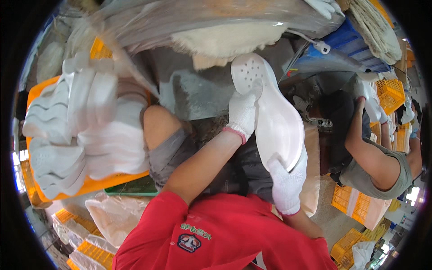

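Observation:
A white foam shoe sole (281,128) is held up in front of me, with small round holes at its far, narrower end. My left hand (243,110), in a white knit glove, grips its left edge near the holes, thumb on the top face. The near, rounded end rests in my right hand (288,182), also gloved, with the thumb over its rim. Fingers of both hands are partly hidden behind the sole. On my left, many like white soles (96,121) are stacked in an orange crate (38,92).
A fluffy cream pad (229,40) and plastic sheeting lie on the machine or bench ahead. A blue crate (346,47) stands at far right. Another person (375,162) works on the right, near yellow crates (390,95). A beige sack (117,216) lies at lower left.

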{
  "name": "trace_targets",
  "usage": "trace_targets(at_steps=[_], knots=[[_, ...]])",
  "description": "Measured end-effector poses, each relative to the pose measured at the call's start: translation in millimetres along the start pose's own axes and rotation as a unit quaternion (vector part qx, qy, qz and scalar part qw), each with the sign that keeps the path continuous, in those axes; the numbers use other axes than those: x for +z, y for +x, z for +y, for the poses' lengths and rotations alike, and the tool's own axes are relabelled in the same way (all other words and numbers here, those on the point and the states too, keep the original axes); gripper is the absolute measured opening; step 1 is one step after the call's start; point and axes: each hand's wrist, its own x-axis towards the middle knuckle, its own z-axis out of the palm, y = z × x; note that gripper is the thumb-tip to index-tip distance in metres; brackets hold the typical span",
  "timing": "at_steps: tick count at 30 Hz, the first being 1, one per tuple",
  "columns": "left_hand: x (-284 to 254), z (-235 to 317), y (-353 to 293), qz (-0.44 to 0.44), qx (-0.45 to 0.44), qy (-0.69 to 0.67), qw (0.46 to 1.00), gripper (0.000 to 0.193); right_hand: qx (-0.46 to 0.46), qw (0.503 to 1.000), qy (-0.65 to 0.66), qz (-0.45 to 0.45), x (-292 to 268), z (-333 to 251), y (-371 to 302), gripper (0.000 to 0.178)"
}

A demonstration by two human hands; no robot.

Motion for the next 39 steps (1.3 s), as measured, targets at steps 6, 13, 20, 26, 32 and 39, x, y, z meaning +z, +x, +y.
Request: trace_targets(at_steps=[6,13,20,26,32,39], knots=[[7.0,17.2,69.2,-0.028,0.286,0.539,0.792,0.036,-0.198,0.944,-0.265,-0.002,37.6,-12.3,81.6,0.074],[-86.0,20.6,156.0,-0.087,0.237,0.726,0.640,0.051,-0.368,0.867,-0.332,-0.042,67.7,0.5,176.0,0.054],[-106.3,103.1,76.8,0.072,-0.082,0.733,0.671,0.091,-0.185,0.958,-0.213,-0.061,93.2,18.2,237.3,0.018],[-69.4,111.5,18.9,-0.124,-0.145,0.450,0.873,0.032,-0.460,0.761,-0.449,-0.081,100.2,29.9,256.5,0.020],[-18.0,20.6,36.0,-0.043,-0.076,0.025,0.996,0.043,0.060,0.974,-0.034,-0.216,59.1,-16.8,154.0,0.072],[-2.7,-4.2,122.5,0.029,-0.073,0.158,0.984,0.048,-0.166,0.950,-0.259,0.052,68.7,4.4,176.3,0.091]])
